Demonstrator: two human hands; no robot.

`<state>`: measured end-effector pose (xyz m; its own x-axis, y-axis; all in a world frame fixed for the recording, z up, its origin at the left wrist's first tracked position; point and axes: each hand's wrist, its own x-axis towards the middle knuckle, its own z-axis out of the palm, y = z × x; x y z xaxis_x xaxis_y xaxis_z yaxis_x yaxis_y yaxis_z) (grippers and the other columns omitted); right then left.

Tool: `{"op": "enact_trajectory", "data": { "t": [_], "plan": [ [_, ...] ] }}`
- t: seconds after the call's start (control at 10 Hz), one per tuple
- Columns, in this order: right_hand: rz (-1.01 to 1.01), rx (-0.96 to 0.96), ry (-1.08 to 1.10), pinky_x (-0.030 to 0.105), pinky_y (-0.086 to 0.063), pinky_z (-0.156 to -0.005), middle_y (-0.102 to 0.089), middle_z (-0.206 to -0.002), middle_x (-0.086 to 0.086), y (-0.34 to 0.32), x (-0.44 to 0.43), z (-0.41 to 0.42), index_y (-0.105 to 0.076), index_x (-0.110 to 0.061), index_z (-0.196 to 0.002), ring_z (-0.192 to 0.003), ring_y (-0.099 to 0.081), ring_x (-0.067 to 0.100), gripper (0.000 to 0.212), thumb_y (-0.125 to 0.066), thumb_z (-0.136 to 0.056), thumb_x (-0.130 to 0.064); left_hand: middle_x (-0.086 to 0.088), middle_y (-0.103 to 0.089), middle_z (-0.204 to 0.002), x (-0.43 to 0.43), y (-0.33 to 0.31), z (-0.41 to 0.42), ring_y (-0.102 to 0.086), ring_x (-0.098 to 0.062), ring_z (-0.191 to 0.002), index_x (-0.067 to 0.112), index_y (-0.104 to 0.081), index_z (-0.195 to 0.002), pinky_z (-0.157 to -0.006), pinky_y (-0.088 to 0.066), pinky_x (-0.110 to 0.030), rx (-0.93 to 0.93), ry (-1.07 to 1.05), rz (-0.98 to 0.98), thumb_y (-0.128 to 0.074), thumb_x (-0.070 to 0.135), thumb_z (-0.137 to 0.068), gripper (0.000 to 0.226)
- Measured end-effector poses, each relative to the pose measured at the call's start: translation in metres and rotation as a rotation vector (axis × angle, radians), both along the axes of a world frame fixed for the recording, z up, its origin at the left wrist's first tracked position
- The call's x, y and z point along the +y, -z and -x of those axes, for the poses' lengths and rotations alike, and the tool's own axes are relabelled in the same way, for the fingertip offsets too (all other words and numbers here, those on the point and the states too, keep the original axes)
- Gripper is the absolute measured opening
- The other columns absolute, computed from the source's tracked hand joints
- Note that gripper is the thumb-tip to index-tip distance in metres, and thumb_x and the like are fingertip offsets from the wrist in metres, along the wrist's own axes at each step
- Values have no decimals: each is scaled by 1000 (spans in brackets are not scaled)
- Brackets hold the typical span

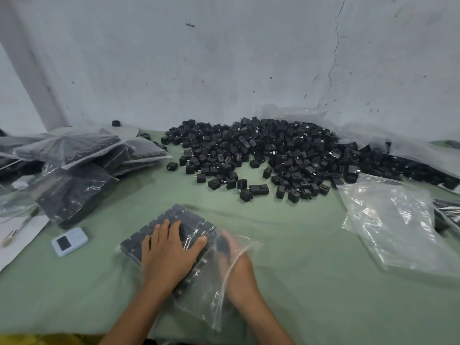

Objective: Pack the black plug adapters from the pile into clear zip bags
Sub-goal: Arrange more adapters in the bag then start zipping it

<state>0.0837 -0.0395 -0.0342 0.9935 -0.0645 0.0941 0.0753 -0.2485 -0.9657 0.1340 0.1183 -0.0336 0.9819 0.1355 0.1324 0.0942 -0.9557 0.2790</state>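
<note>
Flat and open, the left grip [171,252] presses the zip bag [199,307]; the right grip [236,267] inside is too blurry to tell. Keep adapters [184,220] in neat rows.

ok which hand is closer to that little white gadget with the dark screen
Left. The left hand presses flat on the zip bag just right of the white gadget; the right hand is farther right, inside the bag's open mouth.

My green-clothed table [286,245] bears the pile of black plug adapters [273,150] at its far side, filled zip bags [74,150] stacked left, empty clear bags [398,220] right, one part-filled bag [179,216] nearest me, and a small white device [69,241] beside paper [15,245] with a pen [21,226].
</note>
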Motion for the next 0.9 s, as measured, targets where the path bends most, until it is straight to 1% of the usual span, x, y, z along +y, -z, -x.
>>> {"op": "enact_trajectory", "data": {
  "t": [0.1, 0.2, 0.3, 0.4, 0.5, 0.6, 0.7, 0.8, 0.9],
  "plan": [
    [83, -12, -62, 23, -50, -92, -66, -109, -1, -3, -5, -5, -62, -21, -112, -103, -63, 9, 25, -51, -98, -3, 0, -18, -166, 1, 0, 0, -12, -20, -153, 29, -25, -155, -123, -8, -44, -6, -4, 2, -17, 92, -77, 101],
    [95, 1, -98, 28, -52, -79, -66, -95, 5, -3, -8, -8, -64, -14, -105, -87, -63, 19, 20, -50, -95, -3, 0, -18, -165, -1, -1, -1, -13, -21, -152, 29, -26, -155, -123, -7, -45, 1, -7, 2, -17, 92, -75, 102],
    [58, -47, 29, 10, -47, -72, -66, -91, -13, -4, -3, -7, -65, -31, -104, -81, -62, -1, 23, -52, -100, -13, -1, -17, -166, -1, -3, -2, -12, -21, -153, 30, -24, -155, -124, -6, -46, 19, -5, 4, -20, 94, -74, 103],
    [113, -50, 108, 12, -47, -89, -64, -112, -17, -1, 10, -7, -57, -33, -125, -102, -61, -4, 28, -49, -103, -18, -1, -16, -166, -1, -2, -2, -11, -21, -153, 30, -23, -156, -124, -6, -46, 21, -1, -3, -20, 93, -75, 103],
    [149, 70, 47, 24, -38, -105, -52, -136, -5, 4, 15, -9, -43, -24, -142, -126, -50, 16, 37, -42, -105, -21, -1, -16, -166, 0, -2, -2, -10, -21, -153, 29, -22, -156, -124, -6, -45, 17, 6, -3, -18, 93, -76, 103],
    [247, 44, 57, 13, -27, -107, -47, -144, 6, 7, 8, -14, -45, -17, -144, -137, -40, 24, 40, -42, -104, -14, -1, -16, -166, 0, -1, -1, -10, -21, -153, 29, -22, -156, -123, -6, -45, 8, 10, -11, -14, 94, -75, 104],
    [340, -9, 64, 11, -34, -102, -55, -129, 2, 5, 8, -14, -49, -19, -143, -130, -47, 28, 42, -47, -101, -11, -1, -16, -166, 0, 0, 0, -11, -21, -153, 29, -21, -157, -123, -7, -45, 3, 8, -16, -11, 94, -75, 105],
    [272, -96, 112, 24, -48, -98, -64, -119, -6, 6, 10, -11, -57, -27, -131, -109, -60, 8, 30, -51, -102, -29, -1, -17, -166, 1, 0, 0, -11, -21, -153, 29, -22, -157, -124, -8, -45, 2, 12, -16, -11, 95, -74, 107],
    [208, -112, 170, 16, -51, -80, -65, -96, -16, 8, 11, -9, -60, -36, -113, -89, -61, -6, 17, -52, -99, -43, -1, -16, -166, 1, 0, -1, -11, -21, -153, 29, -20, -157, -123, -7, -45, 11, 13, -22, -9, 96, -72, 109]
  ]
}}
